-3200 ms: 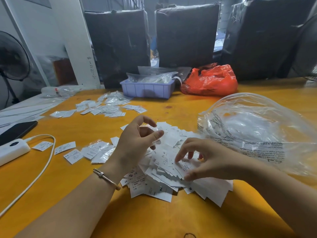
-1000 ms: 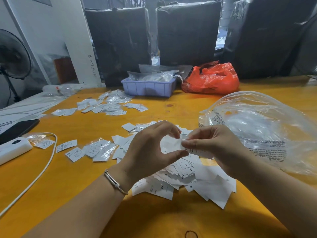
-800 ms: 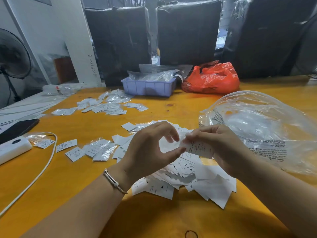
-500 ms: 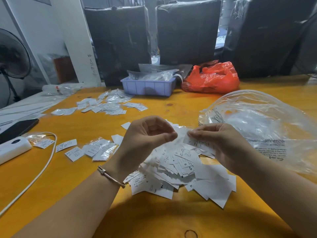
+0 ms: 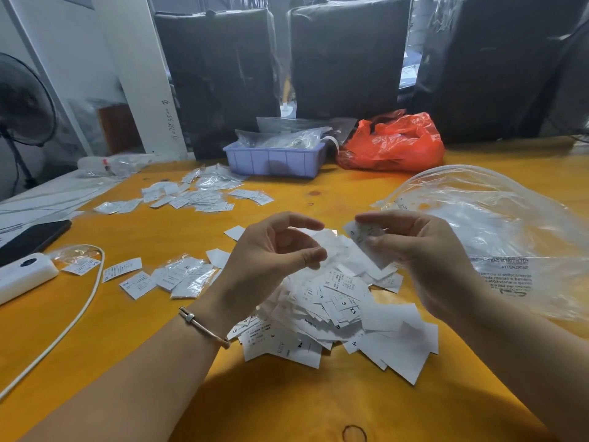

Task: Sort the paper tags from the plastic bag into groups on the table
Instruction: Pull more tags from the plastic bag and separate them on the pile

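A loose pile of white paper tags [image 5: 338, 311] lies on the yellow table [image 5: 287, 403] in front of me. My right hand [image 5: 424, 260] is raised over the pile and pinches one tag [image 5: 363, 233] between thumb and fingers. My left hand [image 5: 267, 260] hovers beside it with fingers loosely curled, thumb and forefinger apart, holding nothing. The clear plastic bag [image 5: 497, 224] lies crumpled to the right. One small group of tags [image 5: 178, 279] sits to the left, some in clear sleeves. Another group [image 5: 197, 196] lies farther back.
At the back stand a purple tray [image 5: 274, 162] of clear bags and a red plastic bag [image 5: 393, 143]. A phone [image 5: 32, 239], a white power bank [image 5: 22, 277] and its cable [image 5: 79, 317] lie at the left. Black wrapped bundles [image 5: 347, 55] line the far edge.
Both hands have risen from the pile. The right hand has lifted a tag, and the left hand's thumb and forefinger have let go and drawn apart from it.
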`<state>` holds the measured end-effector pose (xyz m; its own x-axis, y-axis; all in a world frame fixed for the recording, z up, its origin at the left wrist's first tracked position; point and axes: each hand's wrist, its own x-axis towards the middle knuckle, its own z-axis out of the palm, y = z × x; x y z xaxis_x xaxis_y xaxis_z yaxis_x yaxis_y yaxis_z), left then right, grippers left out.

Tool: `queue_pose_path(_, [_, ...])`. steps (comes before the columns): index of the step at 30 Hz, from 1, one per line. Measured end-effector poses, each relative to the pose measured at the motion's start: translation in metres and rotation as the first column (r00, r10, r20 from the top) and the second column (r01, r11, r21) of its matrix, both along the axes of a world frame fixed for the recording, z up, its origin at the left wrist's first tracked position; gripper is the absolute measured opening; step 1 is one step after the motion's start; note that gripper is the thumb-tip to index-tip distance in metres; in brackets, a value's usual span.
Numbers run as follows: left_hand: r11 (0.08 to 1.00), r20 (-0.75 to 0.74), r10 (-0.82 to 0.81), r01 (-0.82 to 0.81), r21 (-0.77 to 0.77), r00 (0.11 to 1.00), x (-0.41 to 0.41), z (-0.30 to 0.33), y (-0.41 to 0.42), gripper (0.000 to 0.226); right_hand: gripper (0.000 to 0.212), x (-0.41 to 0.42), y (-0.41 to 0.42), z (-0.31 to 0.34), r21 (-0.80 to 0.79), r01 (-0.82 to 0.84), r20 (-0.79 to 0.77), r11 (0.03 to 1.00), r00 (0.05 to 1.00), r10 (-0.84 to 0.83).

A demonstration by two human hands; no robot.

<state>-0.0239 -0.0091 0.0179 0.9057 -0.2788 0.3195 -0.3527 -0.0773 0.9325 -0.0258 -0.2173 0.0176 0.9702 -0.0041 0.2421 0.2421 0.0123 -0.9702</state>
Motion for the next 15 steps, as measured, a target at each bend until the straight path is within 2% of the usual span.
queue_pose_path(2, [1.000, -0.004, 0.002, -0.002, -0.007, 1.000, 0.000, 0.001, 0.001, 0.041, 0.044, -0.002, -0.002, 0.004, 0.011, 0.037, 0.054, 0.999, 0.998, -0.038])
queue_pose_path(4, [1.000, -0.002, -0.002, 0.002, -0.006, 1.000, 0.000, 0.000, 0.001, 0.042, 0.048, -0.004, -0.003, 0.009, 0.053, 0.055, 0.086, 0.997, 0.995, -0.059])
queue_pose_path(9, [1.000, -0.010, -0.020, 0.020, -0.019, 1.000, -0.001, 0.000, 0.000, 0.040, 0.040, -0.012, 0.000, 0.015, 0.116, 0.035, 0.187, 0.993, 0.981, -0.056])
queue_pose_path(15, [1.000, -0.003, -0.013, 0.013, -0.008, 1.000, -0.001, 0.001, 0.001, 0.041, 0.033, -0.016, 0.006, 0.012, 0.017, 0.133, 0.337, 0.991, 0.932, -0.131])
